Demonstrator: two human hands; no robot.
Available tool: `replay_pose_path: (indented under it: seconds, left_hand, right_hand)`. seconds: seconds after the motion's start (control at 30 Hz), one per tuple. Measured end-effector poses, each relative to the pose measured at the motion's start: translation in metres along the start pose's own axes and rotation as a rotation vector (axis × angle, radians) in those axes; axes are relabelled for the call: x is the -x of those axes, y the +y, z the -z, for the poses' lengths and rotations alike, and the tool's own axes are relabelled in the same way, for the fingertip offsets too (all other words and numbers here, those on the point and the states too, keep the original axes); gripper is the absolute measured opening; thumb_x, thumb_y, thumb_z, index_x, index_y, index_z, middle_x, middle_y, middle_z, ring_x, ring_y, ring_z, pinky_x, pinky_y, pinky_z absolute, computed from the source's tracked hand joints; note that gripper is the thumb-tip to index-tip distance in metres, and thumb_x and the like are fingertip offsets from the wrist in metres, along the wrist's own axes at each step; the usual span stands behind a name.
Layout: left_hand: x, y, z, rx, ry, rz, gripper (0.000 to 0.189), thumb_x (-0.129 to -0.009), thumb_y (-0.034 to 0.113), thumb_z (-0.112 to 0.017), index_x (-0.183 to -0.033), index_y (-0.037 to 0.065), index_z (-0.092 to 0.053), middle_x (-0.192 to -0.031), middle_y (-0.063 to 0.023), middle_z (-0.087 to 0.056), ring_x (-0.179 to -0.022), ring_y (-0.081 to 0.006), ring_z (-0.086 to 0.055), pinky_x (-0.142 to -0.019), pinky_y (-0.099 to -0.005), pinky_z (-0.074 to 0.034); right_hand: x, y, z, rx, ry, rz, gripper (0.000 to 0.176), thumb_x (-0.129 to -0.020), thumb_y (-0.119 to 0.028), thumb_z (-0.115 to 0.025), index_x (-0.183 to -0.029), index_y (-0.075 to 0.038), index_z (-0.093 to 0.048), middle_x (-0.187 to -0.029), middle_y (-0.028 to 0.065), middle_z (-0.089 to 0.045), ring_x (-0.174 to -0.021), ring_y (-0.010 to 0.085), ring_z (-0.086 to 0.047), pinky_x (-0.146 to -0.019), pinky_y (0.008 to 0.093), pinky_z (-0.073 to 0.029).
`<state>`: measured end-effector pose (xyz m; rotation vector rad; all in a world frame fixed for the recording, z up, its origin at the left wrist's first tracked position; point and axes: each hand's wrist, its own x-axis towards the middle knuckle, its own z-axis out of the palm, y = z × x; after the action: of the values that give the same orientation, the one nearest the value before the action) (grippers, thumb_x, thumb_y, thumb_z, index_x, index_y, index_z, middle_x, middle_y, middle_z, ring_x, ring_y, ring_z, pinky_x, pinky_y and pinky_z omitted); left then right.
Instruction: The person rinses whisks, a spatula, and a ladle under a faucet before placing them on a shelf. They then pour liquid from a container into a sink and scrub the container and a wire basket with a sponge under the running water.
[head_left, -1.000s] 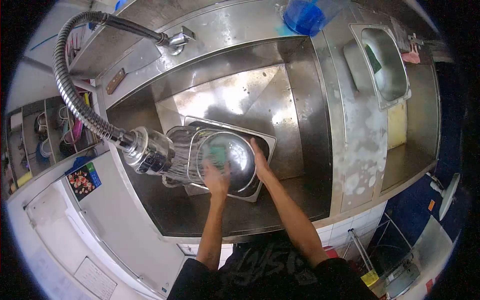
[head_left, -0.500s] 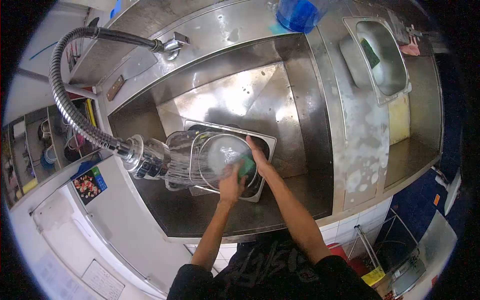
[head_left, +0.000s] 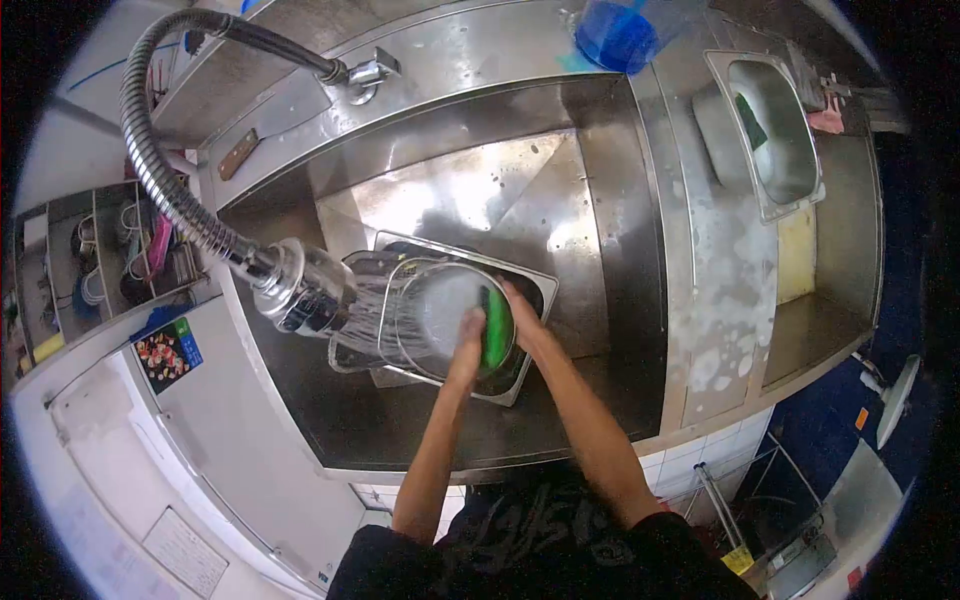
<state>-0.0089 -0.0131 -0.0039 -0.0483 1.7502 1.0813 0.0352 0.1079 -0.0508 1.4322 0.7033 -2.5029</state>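
Observation:
A round, pale-centred metal vessel point(head_left: 437, 304) with a wire loop at its left is tilted over a rectangular metal pan point(head_left: 546, 281) in the sink. My left hand point(head_left: 467, 346) is closed on a green scrubbing sponge point(head_left: 495, 328), pressed against the inside of the vessel. At the right rim, my right hand point(head_left: 524, 314) grips the vessel, its fingers partly hidden behind the rim. Water sprays from the spray head point(head_left: 303, 288) onto the vessel's left side.
The steel sink point(head_left: 540, 185) surrounds the work. A flexible hose point(head_left: 150, 130) arches on the left. A wooden-handled scraper point(head_left: 240, 153) lies on the back ledge beside a blue container point(head_left: 615, 38). On the right counter, a steel pan point(head_left: 790, 165) holds a dark green pad.
The green sponge has turned more upright, and more of it shows between my hands. My left hand has shifted slightly within the vessel. The camera view has shifted a little.

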Motion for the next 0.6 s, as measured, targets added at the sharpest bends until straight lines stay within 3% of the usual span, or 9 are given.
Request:
replay_pose_path:
  seconds: [0.1,0.2,0.23,0.33,0.37,0.4,0.47,0.53,0.6]
  left_hand:
    - [-0.021,0.000,-0.020,0.492,0.293,0.008,0.056,-0.101,0.044,-0.039,-0.136,0.000,-0.038,-0.123,-0.0173,-0.053,-0.110,-0.0258,-0.051,-0.098,-0.0352,-0.038]
    - [-0.006,-0.053,-0.032,-0.242,0.244,0.069,0.061,-0.099,0.052,-0.036,-0.136,0.004,-0.034,-0.123,-0.0181,-0.052,-0.112,-0.0286,-0.049,-0.098,-0.0376,-0.038]
    - [0.028,-0.006,-0.032,-0.013,-0.009,-0.062,0.061,-0.100,0.048,-0.034,-0.140,0.002,-0.031,-0.136,-0.0281,-0.042,-0.130,-0.0364,-0.040,-0.106,-0.0413,-0.031]
    - [0.013,0.026,-0.005,-0.332,0.062,0.089,0.060,-0.100,0.045,-0.037,-0.141,0.001,-0.031,-0.138,-0.0302,-0.039,-0.132,-0.0388,-0.037,-0.108,-0.0439,-0.029]
    - [-0.022,-0.002,-0.005,-0.235,0.311,-0.197,0.063,-0.098,0.044,-0.042,-0.143,0.002,-0.030,-0.136,-0.0289,-0.042,-0.130,-0.0408,-0.038,-0.109,-0.0473,-0.028]
    - [-0.031,0.008,-0.004,-0.231,0.312,-0.200,0.063,-0.098,0.044,-0.042,-0.143,0.002,-0.030,-0.136,-0.0289,-0.042,-0.130,-0.0408,-0.038,-0.109,-0.0473,-0.028]
    - [-0.035,0.032,-0.003,-0.295,0.695,-0.283,0.065,-0.095,0.045,-0.047,-0.144,0.006,-0.031,-0.134,-0.0286,-0.045,-0.127,-0.0435,-0.040,-0.108,-0.0490,-0.029]
    - [-0.007,0.034,0.005,-0.637,0.649,-0.233,0.065,-0.094,0.044,-0.049,-0.144,0.008,-0.032,-0.133,-0.0279,-0.045,-0.125,-0.0443,-0.041,-0.106,-0.0482,-0.031]
    - [0.018,0.027,0.010,-1.001,0.585,-0.193,0.064,-0.092,0.043,-0.052,-0.143,0.009,-0.033,-0.133,-0.0271,-0.046,-0.123,-0.0451,-0.043,-0.105,-0.0474,-0.034]
  right_hand:
    - [-0.007,0.019,0.005,-0.008,0.046,0.074,0.053,-0.097,-0.052,-0.040,-0.123,-0.010,-0.058,-0.110,0.0081,-0.062,-0.098,0.0212,-0.059,-0.092,0.0351,-0.045]
    - [-0.005,0.000,0.017,0.071,0.040,-0.130,0.058,-0.098,-0.053,-0.036,-0.132,-0.008,-0.050,-0.121,0.0100,-0.057,-0.107,0.0241,-0.055,-0.094,0.0384,-0.044]
    - [-0.009,-0.001,0.019,0.051,0.060,-0.147,0.060,-0.097,-0.055,-0.036,-0.132,-0.007,-0.049,-0.122,0.0108,-0.055,-0.109,0.0249,-0.053,-0.095,0.0397,-0.043]
    - [-0.021,0.025,0.028,0.084,0.036,-0.136,0.070,-0.094,-0.061,-0.038,-0.136,-0.005,-0.045,-0.129,0.0137,-0.053,-0.117,0.0273,-0.050,-0.100,0.0410,-0.039]
    - [-0.025,0.033,0.024,0.085,0.042,0.013,0.072,-0.094,-0.062,-0.037,-0.137,-0.005,-0.044,-0.133,0.0145,-0.050,-0.122,0.0280,-0.047,-0.104,0.0405,-0.035]
    - [-0.027,0.037,0.022,0.083,0.052,0.161,0.074,-0.093,-0.063,-0.037,-0.139,-0.005,-0.042,-0.137,0.0153,-0.047,-0.127,0.0287,-0.044,-0.107,0.0399,-0.032]
    - [-0.006,0.015,0.011,0.141,0.084,0.052,0.070,-0.095,-0.058,-0.037,-0.140,-0.004,-0.040,-0.144,0.0149,-0.042,-0.134,0.0278,-0.037,-0.111,0.0387,-0.026]
    - [0.051,-0.032,-0.032,0.597,0.073,0.468,0.062,-0.096,-0.051,-0.043,-0.139,-0.005,-0.042,-0.141,0.0148,-0.045,-0.132,0.0275,-0.040,-0.110,0.0388,-0.029]
    - [0.058,-0.037,-0.037,0.579,0.069,0.617,0.057,-0.095,-0.045,-0.051,-0.138,-0.007,-0.044,-0.139,0.0156,-0.047,-0.129,0.0282,-0.043,-0.108,0.0381,-0.031]
